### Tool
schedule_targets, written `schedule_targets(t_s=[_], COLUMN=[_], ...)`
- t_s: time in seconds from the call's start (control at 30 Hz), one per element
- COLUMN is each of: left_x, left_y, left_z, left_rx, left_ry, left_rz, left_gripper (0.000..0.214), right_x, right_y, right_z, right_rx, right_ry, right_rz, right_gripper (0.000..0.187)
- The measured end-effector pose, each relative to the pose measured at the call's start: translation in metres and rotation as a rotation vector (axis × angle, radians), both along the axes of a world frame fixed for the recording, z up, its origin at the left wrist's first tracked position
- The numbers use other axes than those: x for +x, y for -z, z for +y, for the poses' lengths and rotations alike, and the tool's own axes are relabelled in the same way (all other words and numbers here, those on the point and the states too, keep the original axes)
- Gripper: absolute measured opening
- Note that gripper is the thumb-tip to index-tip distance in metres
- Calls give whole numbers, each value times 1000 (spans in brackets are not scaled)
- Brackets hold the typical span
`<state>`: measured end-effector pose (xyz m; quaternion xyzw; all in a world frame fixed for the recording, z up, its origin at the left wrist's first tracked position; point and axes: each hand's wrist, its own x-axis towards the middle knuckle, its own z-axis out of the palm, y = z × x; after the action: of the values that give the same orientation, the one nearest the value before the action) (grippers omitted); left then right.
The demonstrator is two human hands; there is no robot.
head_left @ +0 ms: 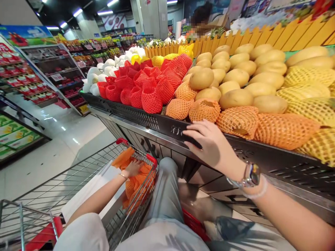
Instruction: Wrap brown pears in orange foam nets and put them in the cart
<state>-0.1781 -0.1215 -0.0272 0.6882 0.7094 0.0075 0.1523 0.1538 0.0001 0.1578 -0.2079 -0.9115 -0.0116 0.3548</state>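
My left hand [134, 168] reaches down into a wire shopping cart [89, 167], its fingers spread over a heap of orange foam fruit nets [140, 184]. How far the fingertips sink into the heap is hard to see. My right hand [205, 141], wearing a watch, hovers at the black front rim of the produce bin [159, 123] with fingers stretched out and nothing in them. Close behind it, orange foam nets [204, 111] wrap the front row of fruit. Bare tan oval fruit [201, 78] are piled behind that row.
Red foam nets [151, 94] and white-wrapped fruit [96, 80] fill the bin's left part. Yellow nets [306, 92] lie at the right. An orange picket fence [251, 38] backs the display, with a person [201, 17] beyond. Shelves [52, 66] stand across the aisle.
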Motion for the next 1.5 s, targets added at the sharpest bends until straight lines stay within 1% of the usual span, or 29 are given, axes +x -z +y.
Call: schedule_targets(t_s=[0.07, 0.1, 0.17, 0.23, 0.33, 0.4, 0.47, 0.53, 0.6, 0.67, 0.73, 0.77, 0.8, 0.83, 0.9, 0.97, 1.0, 1.07, 1.13, 1.2, 1.27, 1.33, 1.4, 1.43, 1.5], left_x=[3, 4, 4, 3, -2, -7, -13, -17, -14, 0, 24, 38, 53, 69, 97, 121, 131, 147, 156, 158, 158, 158, 160, 161, 167], left_y=[13, 16, 18, 14, -4, -21, -44, -73, -108, -146, -178, -189, -197, -200, -196, -183, -175, -163, -154, -146, -138, -128, -118, -113, -105], left_z=[-10, -12, -14, -12, -4, 2, 9, 15, 20, 24, 29, 31, 35, 39, 50, 63, 70, 82, 91, 98, 100, 99, 95, 93, 90], left_rx=[-58, -78, -93, -98, -93, -89, -84, -71, -34, 28, 102, 136, 179, 238, 353, 415, 431, 455, 465, 386, 225, 46, -106, -172, -263], left_ry=[-12, -14, -24, -22, 3, -1, -33, -73, -73, -18, 42, 71, 93, 108, 125, 164, 191, 239, 256, 262, 250, 223, 225, 248, 314], left_rz=[19, 33, 61, 85, 106, 128, 170, 225, 252, 196, 50, -26, -98, -166, -305, -429, -487, -612, -763, -915, -1066, -1189, -1253, -1263, -1256], left_gripper=[38, 42, 43, 38, 27, 19, 15, 15, 15, 14, 19, 22, 24, 25, 26, 24, 23, 22, 22, 26, 34, 40, 38, 36, 32], right_x=[9, 14, 24, 33, 41, 43, 43, 41, 35, 28, 19, 15, 11, 8, 4, 3, 5, 10, 19, 27, 32, 34, 33, 33, 35], right_y=[24, 33, 46, 51, 50, 49, 48, 49, 51, 53, 56, 57, 59, 61, 65, 70, 72, 76, 80, 85, 91, 98, 104, 107, 113], right_z=[-3, -1, 5, 10, 12, 11, 10, 9, 8, 6, 3, 1, -1, -3, -7, -8, -8, -8, -10, -15, -24, -33, -41, -44, -47], right_rx=[-26, -38, -58, -82, -119, -144, -175, -226, -309, -421, -541, -602, -663, -729, -855, -929, -942, -943, -948, -943, -884, -800, -768, -785, -851], right_ry=[8, 31, 93, 133, 117, 98, 78, 45, -4, -51, -82, -89, -95, -104, -134, -139, -116, -18, 99, 188, 255, 305, 331, 331, 334], right_rz=[-26, -34, -50, -57, -33, -11, 8, 26, 74, 144, 218, 257, 305, 362, 502, 655, 720, 802, 788, 719, 681, 709, 772, 805, 848], right_gripper=[19, 18, 19, 21, 21, 19, 18, 18, 19, 19, 19, 19, 20, 22, 31, 39, 40, 38, 36, 33, 29, 23, 14, 17, 33])
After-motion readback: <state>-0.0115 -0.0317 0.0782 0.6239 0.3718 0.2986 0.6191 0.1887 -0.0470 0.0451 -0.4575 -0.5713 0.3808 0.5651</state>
